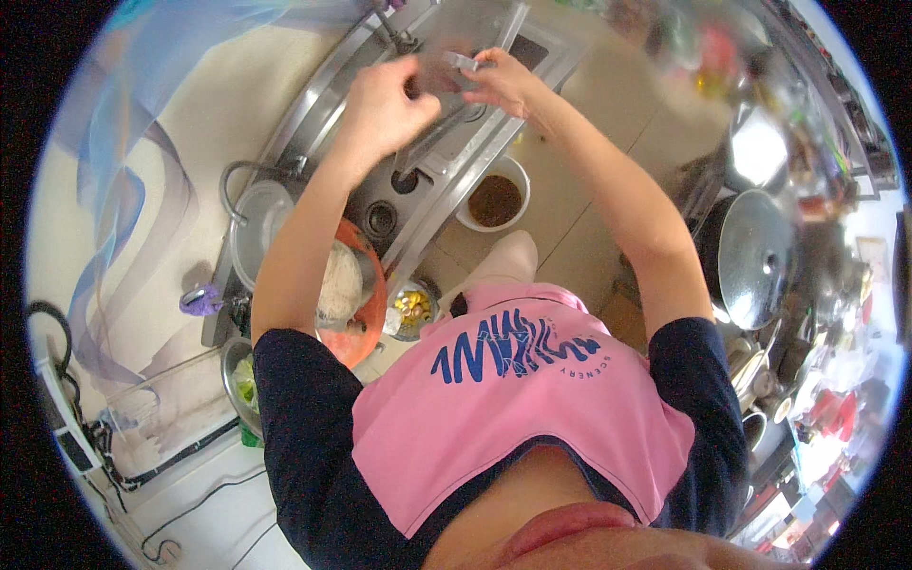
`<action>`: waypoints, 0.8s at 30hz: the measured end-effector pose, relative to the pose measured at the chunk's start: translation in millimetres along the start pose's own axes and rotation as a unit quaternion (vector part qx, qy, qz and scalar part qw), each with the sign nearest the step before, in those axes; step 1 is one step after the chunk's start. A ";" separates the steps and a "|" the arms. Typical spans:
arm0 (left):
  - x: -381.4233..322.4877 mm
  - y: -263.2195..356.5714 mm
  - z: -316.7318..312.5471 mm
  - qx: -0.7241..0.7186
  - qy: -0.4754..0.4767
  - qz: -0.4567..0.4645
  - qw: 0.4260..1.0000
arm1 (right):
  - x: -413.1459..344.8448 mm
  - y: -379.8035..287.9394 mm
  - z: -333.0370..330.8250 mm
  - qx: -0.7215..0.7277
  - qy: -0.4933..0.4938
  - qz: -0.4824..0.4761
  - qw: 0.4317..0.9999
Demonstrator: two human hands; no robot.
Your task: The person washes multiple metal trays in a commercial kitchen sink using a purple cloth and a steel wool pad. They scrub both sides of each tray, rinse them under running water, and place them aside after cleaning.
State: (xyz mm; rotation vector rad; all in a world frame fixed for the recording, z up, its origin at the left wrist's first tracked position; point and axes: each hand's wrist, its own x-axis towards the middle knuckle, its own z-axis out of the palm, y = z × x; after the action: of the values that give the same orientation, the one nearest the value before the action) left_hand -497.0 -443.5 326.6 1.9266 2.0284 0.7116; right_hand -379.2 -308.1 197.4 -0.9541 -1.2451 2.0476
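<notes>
Both my hands are raised over a stainless steel sink [449,142] at the top of the view. My left hand [388,103] has its fingers curled, and its inner side is turned away, so I cannot tell whether it holds anything. To its right, my right hand [502,82] pinches a small greyish, shiny piece [463,61] between thumb and fingers. A blurred, see-through brownish patch lies between the two hands; its kind cannot be told. Below them the sink shows a drain strainer [381,217] and a dark round hole.
A white bucket [526,187] with brown contents stands on the tiled floor. Left are an orange basin [374,274], a translucent tub [265,221] and a bowl of yellow pieces [413,308]. A lidded wok [757,260] sits at the right. Cables [206,491] run at lower left.
</notes>
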 end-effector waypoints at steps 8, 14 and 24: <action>5.9 10.3 98.6 0.290 -0.065 0.129 0.946 | 29.4 84.4 -92.5 0.551 -0.178 -0.022 0.815; 46.6 -13.4 126.7 0.227 0.034 0.092 0.969 | 71.7 91.2 -125.5 0.501 -0.153 0.102 0.846; 44.5 -18.8 146.9 -0.207 0.307 -0.405 0.836 | 159.1 75.2 -95.5 0.363 -0.247 0.328 0.836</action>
State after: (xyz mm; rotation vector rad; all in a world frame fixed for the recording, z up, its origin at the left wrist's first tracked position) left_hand -443.7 -374.3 198.9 0.4927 2.4412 1.4547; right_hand -404.3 -170.9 53.7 -0.5045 -0.1975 3.1009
